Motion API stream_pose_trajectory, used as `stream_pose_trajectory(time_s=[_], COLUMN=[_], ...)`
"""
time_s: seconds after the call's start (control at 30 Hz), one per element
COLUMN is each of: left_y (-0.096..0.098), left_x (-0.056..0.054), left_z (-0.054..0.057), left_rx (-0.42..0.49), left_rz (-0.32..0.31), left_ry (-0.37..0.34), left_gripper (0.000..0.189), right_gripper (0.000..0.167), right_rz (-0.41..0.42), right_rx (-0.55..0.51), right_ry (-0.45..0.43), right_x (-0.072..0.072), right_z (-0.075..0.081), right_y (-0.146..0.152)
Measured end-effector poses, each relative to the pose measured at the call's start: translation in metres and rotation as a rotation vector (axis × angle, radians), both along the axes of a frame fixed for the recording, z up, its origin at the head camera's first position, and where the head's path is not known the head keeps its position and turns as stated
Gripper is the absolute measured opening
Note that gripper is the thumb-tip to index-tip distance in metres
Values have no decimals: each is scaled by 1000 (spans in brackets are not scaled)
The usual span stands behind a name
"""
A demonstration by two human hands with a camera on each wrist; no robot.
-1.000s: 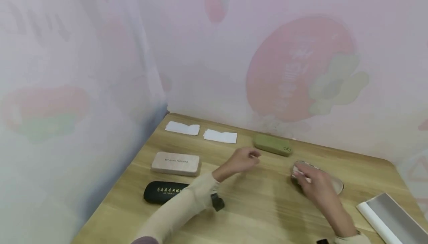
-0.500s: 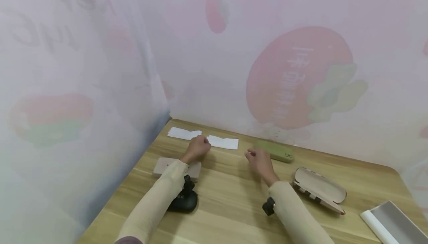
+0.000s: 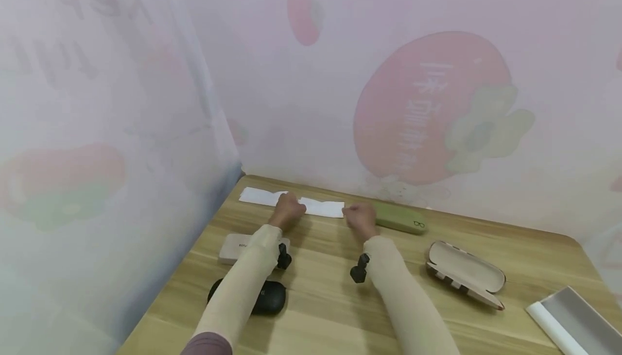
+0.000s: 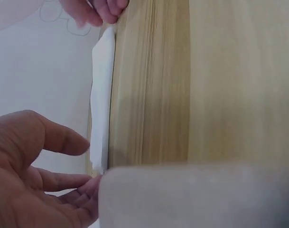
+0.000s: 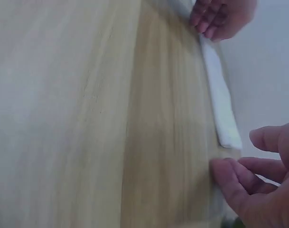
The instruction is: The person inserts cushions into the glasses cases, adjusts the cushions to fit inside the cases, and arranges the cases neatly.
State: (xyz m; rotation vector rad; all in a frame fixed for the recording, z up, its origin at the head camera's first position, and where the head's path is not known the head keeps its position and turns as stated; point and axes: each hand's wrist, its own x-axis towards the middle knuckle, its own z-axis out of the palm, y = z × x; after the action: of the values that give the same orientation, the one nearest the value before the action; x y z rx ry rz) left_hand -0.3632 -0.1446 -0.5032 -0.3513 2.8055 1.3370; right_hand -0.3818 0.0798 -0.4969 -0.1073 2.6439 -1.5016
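A flat, folded white piece like cloth or tissue (image 3: 323,208) lies near the table's back edge. My left hand (image 3: 288,209) is at its left end, thumb and fingertips apart around that end in the left wrist view. At the right end is my right hand (image 3: 360,219); the right wrist view shows its thumb (image 5: 267,138) and fingers spread just short of the white piece (image 5: 220,99). A second folded white piece (image 3: 259,196) lies to the left, partly behind my left hand. Just beyond my right hand sits a green glasses case (image 3: 400,218).
A beige glasses case (image 3: 233,247) and a black glasses case (image 3: 272,297) lie under my left forearm, partly covered. On the right are an opened glasses case (image 3: 466,266) and a grey-and-white open case (image 3: 573,317). A printed curtain-like wall (image 3: 311,101) rises behind the table.
My right hand has left the opened case and moved left to the white piece. My left hand has moved left and back, from in front of the green case to the white piece's left end.
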Motion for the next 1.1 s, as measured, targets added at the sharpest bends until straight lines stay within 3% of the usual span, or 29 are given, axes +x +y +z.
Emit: stream_pose_trajectory(time_s=[0.13, 0.27, 0.47, 0.6, 0.7, 0.87, 1.0, 1.1], left_y=[14, 29, 46, 50, 48, 33, 19, 11], left_x=[-1, 1, 4, 5, 6, 8, 11, 15], left_z=[1, -1, -5, -9, -12, -12, -3, 1], left_rx=[-68, -135, -204, -251, -271, -200, -116, -82], left_rz=[-2, -4, 22, 51, 69, 100, 98, 101], left_ry=[11, -2, 0, 28, 41, 62, 85, 94], left_gripper=[37, 39, 39, 39, 44, 44, 21, 10], right_gripper=[45, 60, 60, 53, 49, 34, 15, 16], right_rz=[-29, -49, -121, -193, -185, -157, -153, -141], right_rx=[-30, 16, 114, 244, 293, 124, 4, -131], right_ry=[26, 71, 152, 146, 142, 129, 62, -31], right_x=[-3, -2, 6, 11, 11, 6, -1, -3], right_z=[-7, -14, -24, -27, -29, -28, -27, -23], right_y=[-4, -7, -18, -26, -31, -35, -33, -30])
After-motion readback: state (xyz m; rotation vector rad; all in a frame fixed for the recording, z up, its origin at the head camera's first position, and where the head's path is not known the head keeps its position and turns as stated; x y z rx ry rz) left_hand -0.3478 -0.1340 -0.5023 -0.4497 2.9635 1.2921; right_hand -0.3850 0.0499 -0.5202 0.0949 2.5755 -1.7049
